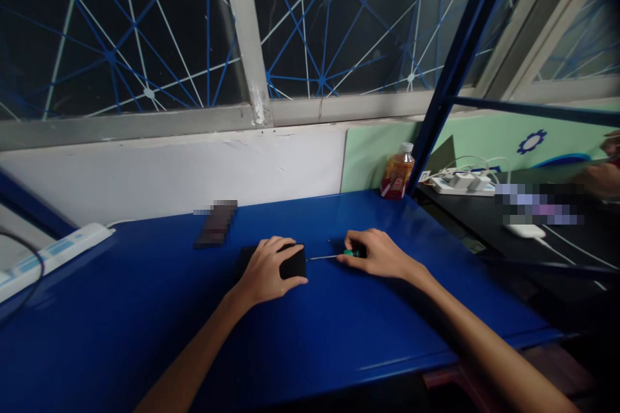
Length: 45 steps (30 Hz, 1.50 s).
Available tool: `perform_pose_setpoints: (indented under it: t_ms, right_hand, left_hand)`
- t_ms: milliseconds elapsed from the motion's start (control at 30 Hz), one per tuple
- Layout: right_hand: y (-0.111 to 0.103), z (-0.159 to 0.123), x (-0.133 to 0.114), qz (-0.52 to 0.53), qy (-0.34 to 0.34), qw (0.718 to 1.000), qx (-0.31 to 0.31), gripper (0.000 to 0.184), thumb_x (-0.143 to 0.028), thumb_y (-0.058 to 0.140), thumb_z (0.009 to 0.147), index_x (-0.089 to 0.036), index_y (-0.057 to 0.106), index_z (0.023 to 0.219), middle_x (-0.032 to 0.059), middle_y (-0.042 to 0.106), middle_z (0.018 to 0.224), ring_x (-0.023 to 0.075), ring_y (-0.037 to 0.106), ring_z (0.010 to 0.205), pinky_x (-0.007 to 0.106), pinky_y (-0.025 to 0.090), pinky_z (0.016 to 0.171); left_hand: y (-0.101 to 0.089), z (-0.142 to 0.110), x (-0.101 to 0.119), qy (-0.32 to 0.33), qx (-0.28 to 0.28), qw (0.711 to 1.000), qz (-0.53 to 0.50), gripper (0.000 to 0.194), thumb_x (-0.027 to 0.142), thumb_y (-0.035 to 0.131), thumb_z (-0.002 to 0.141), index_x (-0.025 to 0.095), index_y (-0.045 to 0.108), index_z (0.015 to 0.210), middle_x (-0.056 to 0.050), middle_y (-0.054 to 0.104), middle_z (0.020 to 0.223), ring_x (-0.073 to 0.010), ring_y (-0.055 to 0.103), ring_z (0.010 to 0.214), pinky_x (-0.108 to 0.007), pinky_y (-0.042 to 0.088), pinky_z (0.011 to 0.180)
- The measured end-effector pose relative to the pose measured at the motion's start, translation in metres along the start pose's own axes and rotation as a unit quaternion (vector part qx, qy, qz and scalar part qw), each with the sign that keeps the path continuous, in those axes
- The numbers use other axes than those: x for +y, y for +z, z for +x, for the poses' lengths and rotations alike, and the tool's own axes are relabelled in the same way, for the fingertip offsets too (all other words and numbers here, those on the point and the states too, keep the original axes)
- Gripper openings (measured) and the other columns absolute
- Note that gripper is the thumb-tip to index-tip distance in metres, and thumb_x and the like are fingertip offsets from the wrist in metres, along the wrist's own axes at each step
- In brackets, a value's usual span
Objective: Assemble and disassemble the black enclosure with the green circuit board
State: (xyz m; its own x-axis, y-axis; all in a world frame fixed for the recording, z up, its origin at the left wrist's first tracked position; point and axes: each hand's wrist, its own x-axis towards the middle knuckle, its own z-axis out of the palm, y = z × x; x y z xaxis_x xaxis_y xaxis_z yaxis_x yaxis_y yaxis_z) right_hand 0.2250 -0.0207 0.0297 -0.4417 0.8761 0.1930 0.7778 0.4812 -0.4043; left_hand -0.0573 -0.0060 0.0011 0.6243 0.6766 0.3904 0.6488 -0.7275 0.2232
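Observation:
A small black box-like object lies on the blue table near its middle. My left hand rests on top of it with the fingers curled around it. My right hand grips a thin screwdriver by its green handle. The metal shaft points left, and its tip reaches the right side of the black object.
A blurred dark flat item lies behind the black object. A white power strip sits at the table's left edge, a drink bottle at the back right. A dark side table with chargers, cables and another person's hand is to the right.

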Motion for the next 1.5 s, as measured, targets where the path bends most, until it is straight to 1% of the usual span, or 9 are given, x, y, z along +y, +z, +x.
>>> perform_pose_setpoints:
  t_ms: [200,367,467,633,800,1067,1167,1300,1500]
  right_hand:
    - [0.003,-0.002,-0.001,0.005,-0.009,1.000,-0.013,0.028,-0.048,0.059,0.083,-0.021,0.056,0.080,-0.0023,0.058,0.062,0.0122,0.049,0.055,0.026,0.026,0.055]
    - [0.001,-0.001,-0.001,0.012,-0.008,1.000,-0.015,0.028,-0.049,0.059,0.083,-0.021,0.056,0.079,-0.0026,0.057,0.061,0.0123,0.048,0.054,0.026,0.025,0.055]
    - [0.000,-0.001,-0.002,0.014,-0.008,1.000,-0.014,0.028,-0.048,0.060,0.082,-0.021,0.056,0.078,-0.0024,0.057,0.061,0.0121,0.047,0.054,0.026,0.025,0.054]
    - [-0.003,-0.002,-0.002,0.028,-0.012,1.000,-0.007,0.030,-0.049,0.060,0.081,-0.020,0.056,0.077,-0.0034,0.055,0.059,0.0111,0.044,0.052,0.025,0.025,0.054]
    - [-0.013,-0.002,0.008,0.080,0.010,0.996,0.044,0.035,-0.053,0.057,0.083,-0.019,0.054,0.073,-0.0031,0.053,0.062,0.0104,0.042,0.053,0.024,0.027,0.052]
    - [-0.018,-0.001,0.022,0.110,0.040,0.989,0.091,0.037,-0.053,0.057,0.081,-0.018,0.052,0.069,-0.0028,0.051,0.060,0.0104,0.040,0.053,0.024,0.028,0.051]
    - [-0.017,0.000,0.022,0.109,0.042,0.988,0.100,0.038,-0.054,0.056,0.081,-0.018,0.052,0.068,-0.0030,0.049,0.059,0.0103,0.040,0.053,0.024,0.028,0.050]
    - [-0.019,0.000,0.023,0.100,0.048,0.987,0.112,0.038,-0.054,0.057,0.081,-0.018,0.052,0.068,-0.0023,0.051,0.060,0.0108,0.042,0.054,0.024,0.029,0.051]
    - [-0.017,-0.001,0.022,0.089,0.039,0.990,0.102,0.038,-0.054,0.056,0.082,-0.019,0.053,0.070,-0.0027,0.052,0.059,0.0109,0.041,0.054,0.024,0.028,0.050]
  left_hand:
    - [-0.002,0.005,0.009,0.015,0.044,0.998,-0.035,0.013,0.035,0.064,0.085,0.029,0.072,0.092,-0.004,0.060,0.124,-0.0283,0.051,0.116,-0.050,0.041,0.093]
    - [0.001,0.007,0.013,0.023,0.066,0.996,-0.054,0.009,0.029,0.064,0.085,0.028,0.073,0.086,-0.003,0.064,0.117,-0.0260,0.055,0.111,-0.047,0.043,0.089]
    - [0.002,0.007,0.014,0.020,0.068,0.996,-0.056,0.013,0.030,0.064,0.085,0.028,0.072,0.095,-0.004,0.064,0.117,-0.0257,0.055,0.110,-0.047,0.044,0.089]
    - [0.002,0.008,0.016,0.031,0.066,0.996,-0.049,0.012,0.027,0.060,0.088,0.027,0.073,0.089,-0.003,0.064,0.116,-0.0241,0.055,0.110,-0.044,0.043,0.090]
    - [-0.001,0.013,0.017,0.031,0.059,0.997,-0.027,0.013,0.027,0.060,0.088,0.027,0.073,0.090,-0.003,0.066,0.111,-0.0235,0.056,0.107,-0.043,0.041,0.090]
    - [-0.001,0.055,0.021,0.032,-0.009,0.999,0.007,0.015,0.036,0.062,0.086,0.027,0.074,0.082,-0.001,0.069,0.098,-0.0233,0.059,0.096,-0.042,0.040,0.084]
    - [0.007,0.063,0.024,0.031,-0.001,0.998,0.049,0.021,0.041,0.062,0.085,0.024,0.073,0.086,-0.004,0.068,0.096,-0.0260,0.057,0.097,-0.045,0.037,0.085]
    - [0.003,0.049,0.020,0.029,-0.007,0.997,0.067,0.036,0.054,0.058,0.084,0.023,0.072,0.096,-0.007,0.067,0.097,-0.0276,0.057,0.095,-0.046,0.037,0.085]
    - [-0.025,0.004,-0.011,0.019,-0.076,0.994,0.077,0.055,0.064,0.055,0.080,0.033,0.058,0.125,-0.008,0.060,0.119,-0.0298,0.056,0.102,-0.042,0.042,0.083]
